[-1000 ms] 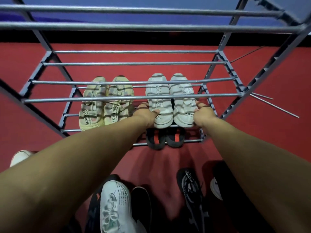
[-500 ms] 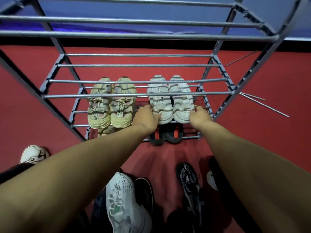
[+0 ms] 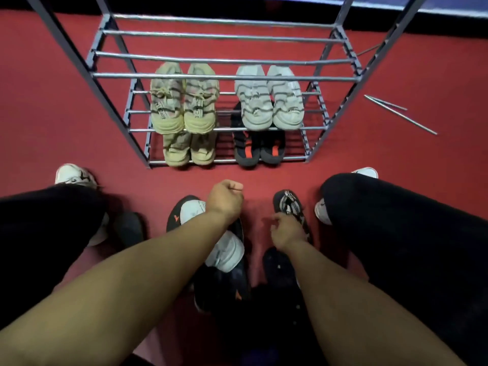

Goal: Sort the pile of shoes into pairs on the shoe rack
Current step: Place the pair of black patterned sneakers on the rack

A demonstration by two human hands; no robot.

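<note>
The grey metal shoe rack [image 3: 224, 75] stands ahead on the red floor. Its middle shelf carries a beige pair [image 3: 182, 101] and a white pair [image 3: 269, 99]. Below them are another beige pair [image 3: 188, 150] and a black-and-red pair [image 3: 260, 149]. Near me, a white sneaker [image 3: 224, 249] lies on black shoes with orange marks [image 3: 227, 289]. My left hand [image 3: 224, 200] hovers over it as a curled fist holding nothing. My right hand [image 3: 285, 231] curls its fingers onto the heel of a black-and-white patterned shoe [image 3: 289, 204]. Another black shoe [image 3: 280, 268] lies under my right forearm.
My knees in black trousers fill the left [image 3: 47, 220] and right [image 3: 396, 220] sides. White shoes peek out beside them at the left [image 3: 72, 175] and the right [image 3: 322, 211]. Two loose metal rods [image 3: 398, 114] lie on the floor right of the rack.
Both hands have let go of the white pair on the rack and pulled back to the pile. The view has dropped towards the floor. My right hand now sits on the patterned shoe.
</note>
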